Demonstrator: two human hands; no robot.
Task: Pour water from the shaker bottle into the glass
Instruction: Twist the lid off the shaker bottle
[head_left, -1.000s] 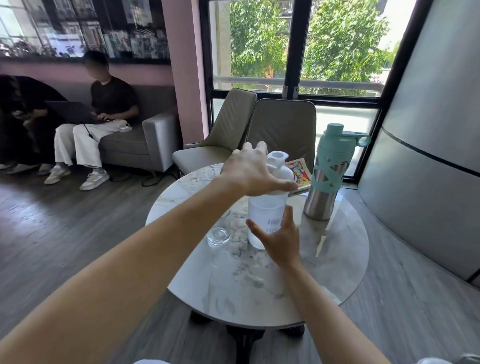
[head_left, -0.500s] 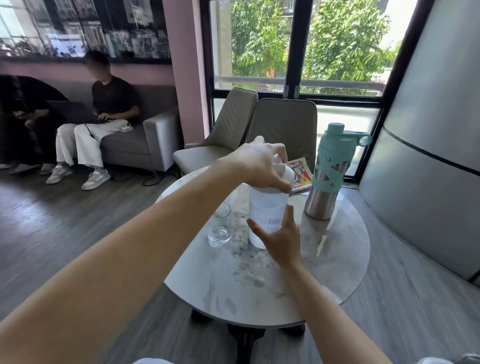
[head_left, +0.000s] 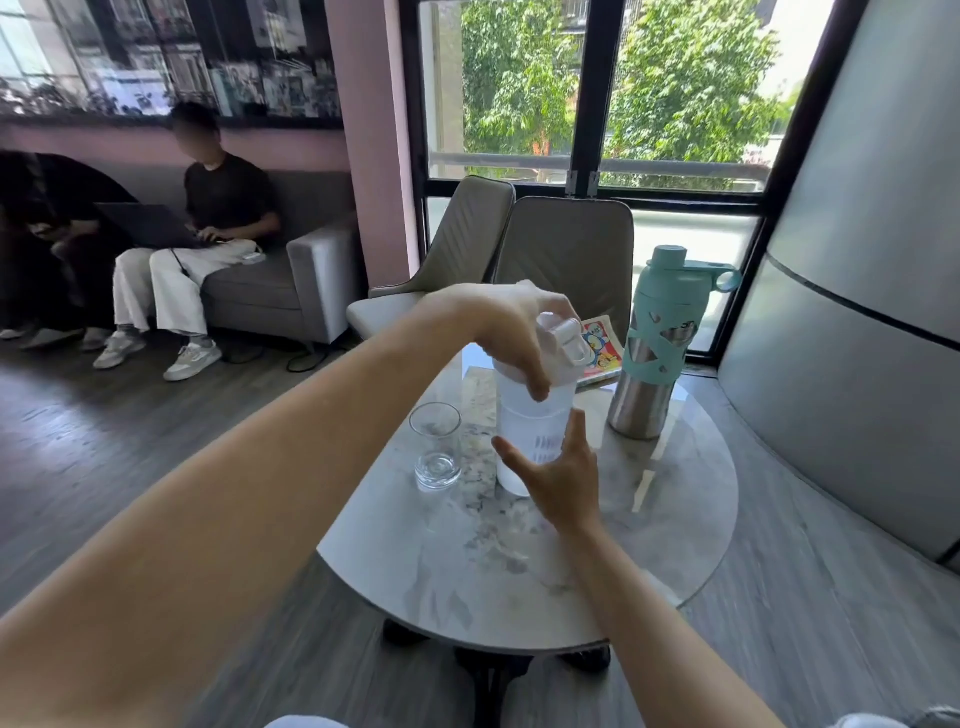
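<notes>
A translucent white shaker bottle (head_left: 535, 423) stands upright on the round marble table (head_left: 519, 566). My left hand (head_left: 511, 332) comes down over its white lid, fingers curled around the lid's rim. The flip cap (head_left: 569, 340) sticks up beside my fingers. My right hand (head_left: 558, 475) wraps the bottle's lower body from the near side. A clear, empty drinking glass (head_left: 436, 447) stands just left of the bottle, apart from it.
A steel bottle with a teal lid and sleeve (head_left: 657, 348) stands at the table's far right, a colourful booklet (head_left: 600, 351) beside it. Two beige chairs (head_left: 566, 254) sit behind the table. A person with a laptop (head_left: 208, 218) sits on a grey sofa at left.
My left hand has dropped from above the bottle onto its lid and closed around it. The flip cap now shows raised. My right hand stays on the bottle's body.
</notes>
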